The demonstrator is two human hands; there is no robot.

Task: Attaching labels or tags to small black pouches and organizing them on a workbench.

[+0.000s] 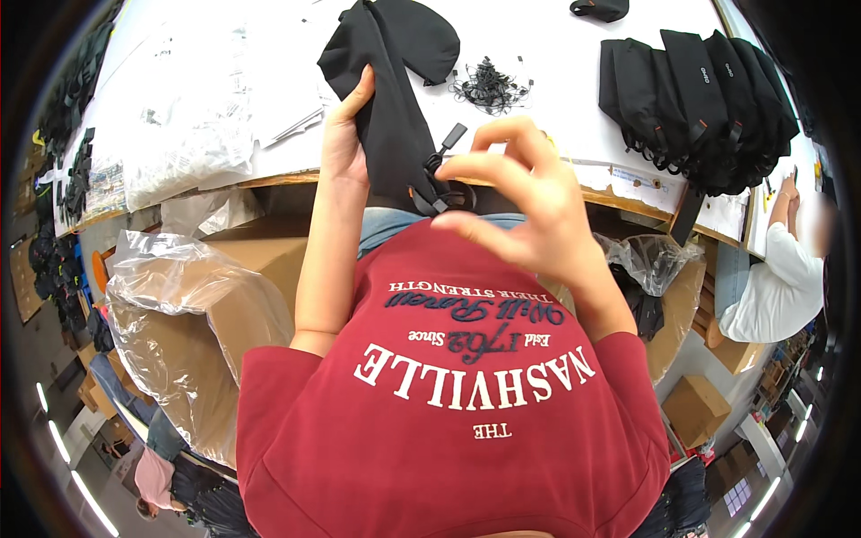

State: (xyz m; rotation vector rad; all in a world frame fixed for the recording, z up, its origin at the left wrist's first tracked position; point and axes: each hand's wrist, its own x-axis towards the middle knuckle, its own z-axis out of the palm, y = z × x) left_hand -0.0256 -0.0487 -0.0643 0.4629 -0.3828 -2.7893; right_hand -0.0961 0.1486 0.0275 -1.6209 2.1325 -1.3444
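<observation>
left hand (pixel 345 134) gripping black fabric pouch (pixel 390 108), right hand (pixel 525 211) fingers pinching its drawstring (pixel 437 184), loose cord pile (pixel 489 87) and stacked black pouches (pixel 695 94) on white counter (pixel 556 54)

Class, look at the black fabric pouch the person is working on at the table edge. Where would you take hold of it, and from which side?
Take the black fabric pouch by its narrow middle, coming from its left edge, where the left hand already pinches it. It hangs long and limp over the table edge, so a mid-length grip probably steadies it and leaves the lower end's cord and tab free for the right hand.
</observation>
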